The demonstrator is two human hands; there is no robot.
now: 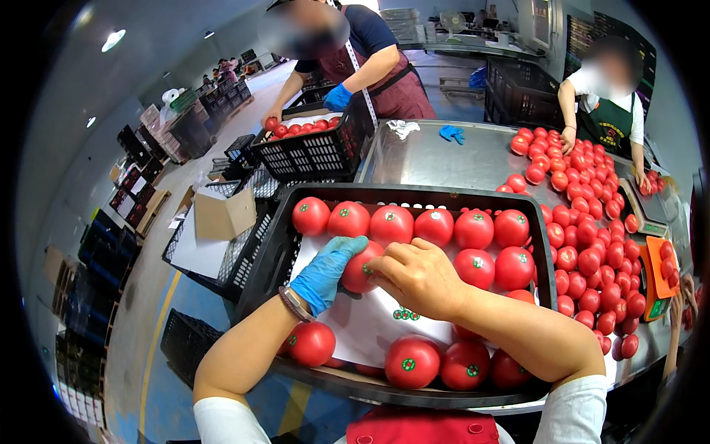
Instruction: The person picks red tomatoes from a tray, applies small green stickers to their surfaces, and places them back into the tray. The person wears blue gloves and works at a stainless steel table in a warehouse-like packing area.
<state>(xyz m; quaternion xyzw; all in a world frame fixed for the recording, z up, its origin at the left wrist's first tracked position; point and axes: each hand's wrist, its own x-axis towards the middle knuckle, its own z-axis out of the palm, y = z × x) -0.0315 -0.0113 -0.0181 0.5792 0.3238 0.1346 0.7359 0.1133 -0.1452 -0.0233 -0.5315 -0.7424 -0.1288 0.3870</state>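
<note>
A large black crate lies in front of me, lined with white paper. Red tomatoes with round green-and-white stickers stand along its far, right and near sides. My left hand, in a blue glove, grips one tomato above the paper. Against that tomato's right side rest the bent, pinched fingers of my bare right hand; whatever is between the fingertips is hidden. A small group of round stickers shows on the paper just below my right hand.
Loose tomatoes cover the right of the metal table, beside an orange scale. A co-worker reaches into the pile. Another handles a black crate of tomatoes at back left. Cardboard sits in a crate on my left.
</note>
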